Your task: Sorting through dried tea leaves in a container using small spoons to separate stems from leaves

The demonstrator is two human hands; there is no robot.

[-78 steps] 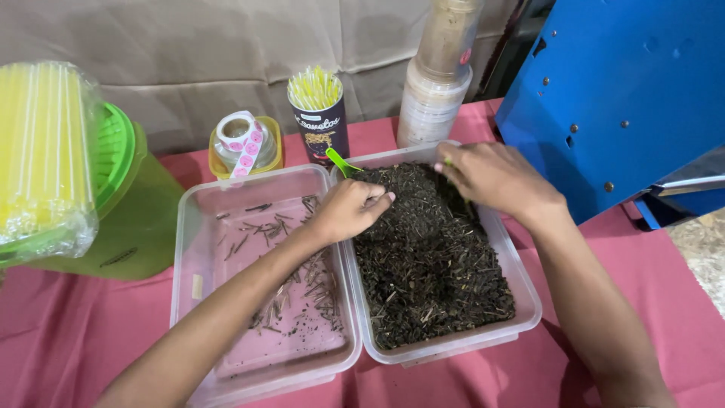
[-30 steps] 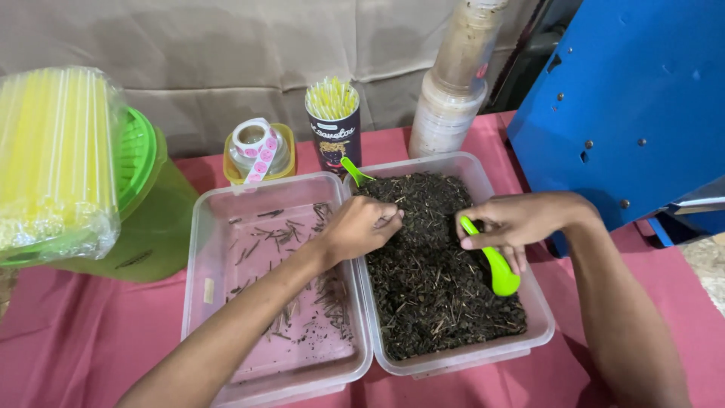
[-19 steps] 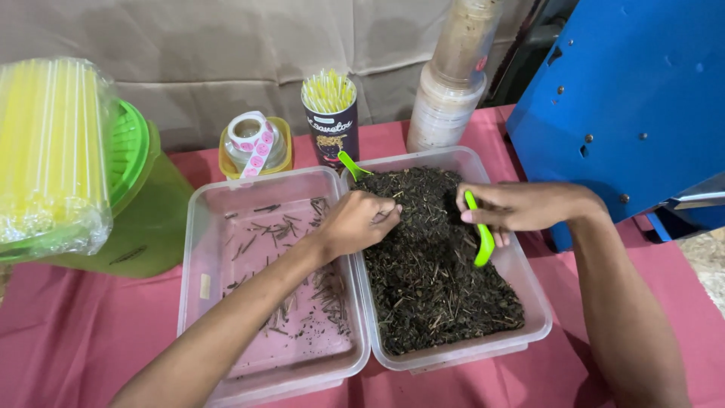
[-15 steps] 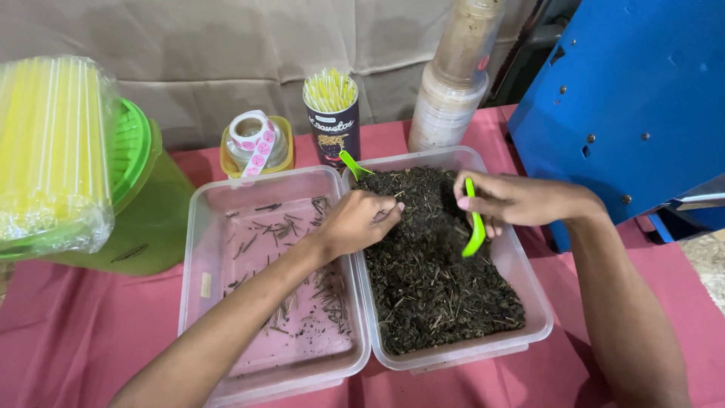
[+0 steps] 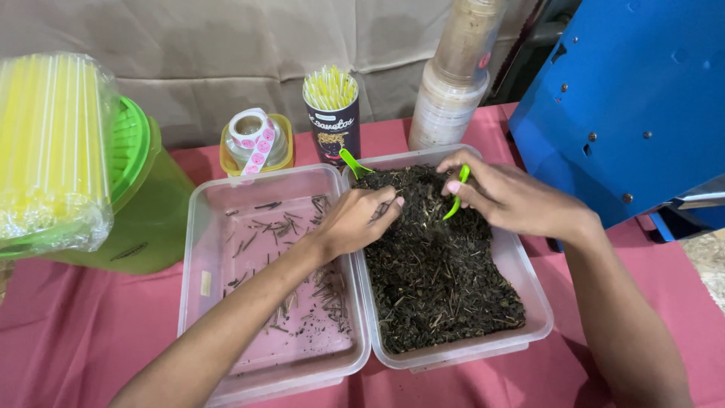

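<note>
My right hand (image 5: 507,198) holds a green plastic spoon (image 5: 456,193) over the far part of a clear tub (image 5: 529,281) filled with dark dried leaves (image 5: 438,272). My left hand (image 5: 355,219) rests on the leaves at the tub's left rim, fingers pinched together on the leaf bits. Beside it on the left lies a second clear tub (image 5: 198,257) that holds scattered thin stems (image 5: 317,291). Another green spoon (image 5: 352,162) pokes out of the leaves at the far left corner.
Behind the tubs stand a dark cup of yellow sticks (image 5: 332,117), a sticker roll on a yellow jar (image 5: 254,140) and stacked clear containers (image 5: 451,83). A green bin (image 5: 143,204) and a wrapped bundle of yellow straws (image 5: 45,151) are at left. A blue machine (image 5: 634,98) is at right.
My right hand picked up the green spoon and carried it from the tub's right side to the far middle, close to my left hand. The left hand stayed on the leaves.
</note>
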